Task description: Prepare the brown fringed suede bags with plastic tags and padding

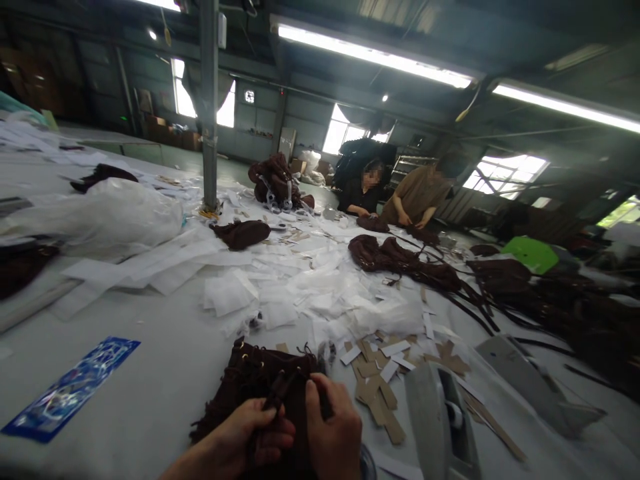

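Observation:
A dark brown bag with gold eyelets, laced cord and fringe down its side lies on the table right in front of me. My left hand is closed around a dark cord that runs over the bag's front. Thumb and fingers of my right hand pinch together at the bag's upper right edge; whether a cord end is between them I cannot make out. Both hands cover much of the bag's lower part.
To the right lie cardboard strips and a grey tape dispenser. A blue printed packet is at left. White paper scraps cover the middle. More brown bags lie beyond, where two people work. A metal post rises behind.

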`<state>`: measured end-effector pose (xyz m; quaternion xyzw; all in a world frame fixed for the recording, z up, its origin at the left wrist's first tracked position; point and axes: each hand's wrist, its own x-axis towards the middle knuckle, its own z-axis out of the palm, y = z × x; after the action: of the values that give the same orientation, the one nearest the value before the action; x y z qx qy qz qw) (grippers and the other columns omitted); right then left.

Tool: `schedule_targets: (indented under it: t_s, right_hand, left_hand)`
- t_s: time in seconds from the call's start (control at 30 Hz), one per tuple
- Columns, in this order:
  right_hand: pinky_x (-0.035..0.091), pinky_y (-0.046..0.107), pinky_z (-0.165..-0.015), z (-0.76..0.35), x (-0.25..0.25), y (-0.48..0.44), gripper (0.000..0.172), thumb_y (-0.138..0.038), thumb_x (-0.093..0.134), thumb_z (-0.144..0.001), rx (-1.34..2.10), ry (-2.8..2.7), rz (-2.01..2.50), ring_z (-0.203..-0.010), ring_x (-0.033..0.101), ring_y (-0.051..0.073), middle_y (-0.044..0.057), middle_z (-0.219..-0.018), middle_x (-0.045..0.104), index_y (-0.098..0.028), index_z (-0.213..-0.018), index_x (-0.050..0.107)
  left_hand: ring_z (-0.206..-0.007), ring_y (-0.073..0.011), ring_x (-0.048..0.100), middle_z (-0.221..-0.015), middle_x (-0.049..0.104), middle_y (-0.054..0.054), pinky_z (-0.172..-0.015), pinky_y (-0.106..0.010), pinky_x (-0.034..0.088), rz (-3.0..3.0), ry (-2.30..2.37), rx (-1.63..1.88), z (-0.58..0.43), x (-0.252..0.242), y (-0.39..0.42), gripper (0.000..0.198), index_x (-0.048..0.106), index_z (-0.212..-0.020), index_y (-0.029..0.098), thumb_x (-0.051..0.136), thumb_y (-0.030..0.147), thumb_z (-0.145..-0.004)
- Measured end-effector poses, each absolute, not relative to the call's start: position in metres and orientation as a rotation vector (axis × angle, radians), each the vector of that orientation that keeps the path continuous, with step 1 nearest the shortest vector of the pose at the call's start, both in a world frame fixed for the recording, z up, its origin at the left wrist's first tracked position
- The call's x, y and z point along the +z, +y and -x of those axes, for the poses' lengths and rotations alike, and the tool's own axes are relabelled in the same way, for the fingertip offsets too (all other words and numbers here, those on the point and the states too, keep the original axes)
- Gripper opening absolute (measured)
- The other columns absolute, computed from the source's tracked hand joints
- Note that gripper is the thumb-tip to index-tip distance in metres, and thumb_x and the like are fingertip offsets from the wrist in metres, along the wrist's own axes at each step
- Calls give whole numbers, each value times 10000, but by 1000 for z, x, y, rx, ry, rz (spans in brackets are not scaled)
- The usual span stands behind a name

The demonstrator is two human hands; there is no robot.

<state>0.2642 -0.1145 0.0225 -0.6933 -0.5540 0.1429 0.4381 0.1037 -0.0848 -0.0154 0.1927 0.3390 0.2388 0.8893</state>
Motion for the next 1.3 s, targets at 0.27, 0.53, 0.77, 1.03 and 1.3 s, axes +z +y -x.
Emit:
schedule_targets:
  t_s: [0.27, 0.53, 0.77, 1.03, 1.3]
  right_hand:
    - [184, 175, -291, -230, -17, -101, 563, -693, 719, -550, 1414, -533, 1402, -269, 338, 44, -74, -347, 424, -168, -542, 515]
    - [441, 225, -502, -213, -21, -85, 555, -556, 853, -416, 1433, -465, 1199, -475, 539, 103, -24, -522, 590, -126, -685, 628]
    - [354, 206, -418, -218, -27, -92, 570, -601, 837, -429, 1500, -528, 1263, -393, 463, 70, -20, -506, 574, -125, -642, 607]
    - [333, 209, -414, -211, -27, -94, 589, -637, 821, -375, 1462, -603, 1385, -410, 455, 82, -33, -462, 536, -137, -590, 595]
    - [332, 222, -427, -216, -40, -98, 560, -636, 808, -390, 1488, -698, 1434, -415, 435, 87, -8, -444, 529, -133, -507, 593]
  left_hand:
    - [-424, -131, 548, -589, 602, -2, -415, -223, 385, -1091, 819, 478, -108, -8, -89, 348, 530, -856, 174, 559, 515, -791]
    - [-759, -203, 569, -766, 635, -47, -695, -280, 394, -2033, 1273, 657, -81, 46, -38, 392, 645, -797, 182, 434, 503, -879]
    - [-917, -228, 541, -905, 616, -74, -818, -335, 383, -2234, 1235, 516, -118, 5, -3, 244, 673, -763, 181, 509, 332, -863]
    - [-996, -271, 498, -995, 589, -120, -849, -408, 376, -2266, 1360, 442, -123, -29, 8, 294, 646, -872, 159, 400, 312, -923]
    - [-995, -262, 509, -996, 595, -118, -858, -397, 376, -2262, 1325, 460, -124, -33, 12, 303, 650, -887, 164, 386, 308, -927]
